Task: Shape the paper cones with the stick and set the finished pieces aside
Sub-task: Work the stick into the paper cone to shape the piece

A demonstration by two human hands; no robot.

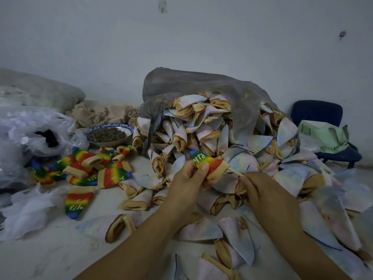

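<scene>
Right in front of the heap of pale cones [203,130], the left hand [186,178] pinched a rainbow cone [209,163] in its fingers, while the right hand [262,190] had fingers curled round the stick [236,172], poked into its open end. Finished rainbow pieces [90,168] lay off left.

A seed bowl [113,125] sits beside plastic bags [24,126], a green bag [325,138] on a chair [316,112].

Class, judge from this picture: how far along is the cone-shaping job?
Done: several finished cones lie set aside on the left. In hand: the left hand grips a rainbow cone while the right hand holds the stick in its open end. Left: the big pale pile spilling from the bag, by far the larger share.
</scene>
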